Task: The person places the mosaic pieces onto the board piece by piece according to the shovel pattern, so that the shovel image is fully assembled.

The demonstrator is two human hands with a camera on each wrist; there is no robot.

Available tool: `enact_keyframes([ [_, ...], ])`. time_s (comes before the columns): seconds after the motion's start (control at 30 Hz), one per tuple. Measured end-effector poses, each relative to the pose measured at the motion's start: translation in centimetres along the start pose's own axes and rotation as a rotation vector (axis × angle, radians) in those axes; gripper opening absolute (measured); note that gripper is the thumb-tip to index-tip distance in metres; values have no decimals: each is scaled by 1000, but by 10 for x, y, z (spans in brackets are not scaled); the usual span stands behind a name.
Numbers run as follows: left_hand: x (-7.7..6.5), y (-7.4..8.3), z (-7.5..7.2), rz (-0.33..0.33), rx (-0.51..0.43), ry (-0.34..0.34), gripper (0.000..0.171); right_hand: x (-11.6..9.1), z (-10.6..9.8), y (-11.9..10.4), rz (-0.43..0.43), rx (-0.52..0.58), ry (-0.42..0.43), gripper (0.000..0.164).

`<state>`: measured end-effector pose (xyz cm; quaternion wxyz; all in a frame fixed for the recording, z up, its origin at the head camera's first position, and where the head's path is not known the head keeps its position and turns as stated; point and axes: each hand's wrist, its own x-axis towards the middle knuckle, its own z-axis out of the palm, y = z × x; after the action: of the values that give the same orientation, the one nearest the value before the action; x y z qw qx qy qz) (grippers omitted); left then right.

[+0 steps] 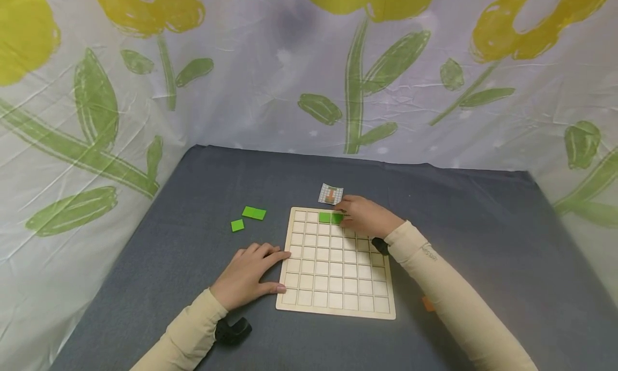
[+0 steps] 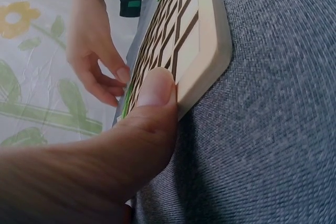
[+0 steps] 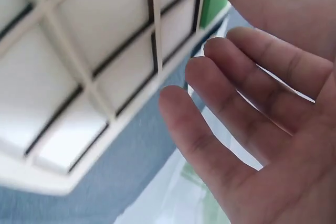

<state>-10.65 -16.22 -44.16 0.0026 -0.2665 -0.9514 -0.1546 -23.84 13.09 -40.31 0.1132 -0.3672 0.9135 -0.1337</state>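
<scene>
A pale wooden grid board [image 1: 335, 313] lies on the dark cloth. Green tile pieces [image 1: 325, 217] fill cells in its far row. Over that row is my right hand [image 1: 367, 216], its thumb at the green tile [image 3: 212, 1] and its other fingers apart and gently bent beyond the board's far edge. No piece shows between thumb and fingers. My left hand [image 1: 248, 277] rests at the board's left edge with fingers spread; in the left wrist view its thumb [image 2: 157, 87] lies on the board's rim.
A small printed grid card [image 1: 330, 194] lies just beyond the board, near the right fingertips. To the left are a green rectangle [image 1: 254, 213] and a green square [image 1: 237, 225]. An orange piece [image 1: 427, 304] is partly hidden by the right sleeve. A flowered curtain [image 1: 270, 92] hangs behind.
</scene>
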Motion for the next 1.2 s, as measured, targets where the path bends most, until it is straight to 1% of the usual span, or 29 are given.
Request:
enact_keyframes([
  [0.2,0,-1,0,7,-12,2,70,-26,-15,12,75,60,5,39],
  [0.37,0,-1,0,9,-13,-3,70,-59,-23,26,119,45,62,39],
  [0.5,0,-1,1,0,-18,-9,71,-84,-25,35,153,24,116,36],
  [0.6,1,-1,1,2,-24,-4,71,-103,-23,40,220,43,134,37],
  [0.7,2,0,1,10,-21,2,71,-119,-19,44,321,77,129,40],
  [0.8,2,-1,1,11,-17,5,71,-128,-15,47,406,102,103,43],
  [0.9,1,-2,1,10,-17,4,71,-134,-9,51,444,107,95,43],
  [1.0,1,-2,1,5,-18,0,71,-136,-3,54,447,111,99,38],
  [1.2,1,-1,1,3,-15,-12,71,-140,7,58,423,117,121,31],
])
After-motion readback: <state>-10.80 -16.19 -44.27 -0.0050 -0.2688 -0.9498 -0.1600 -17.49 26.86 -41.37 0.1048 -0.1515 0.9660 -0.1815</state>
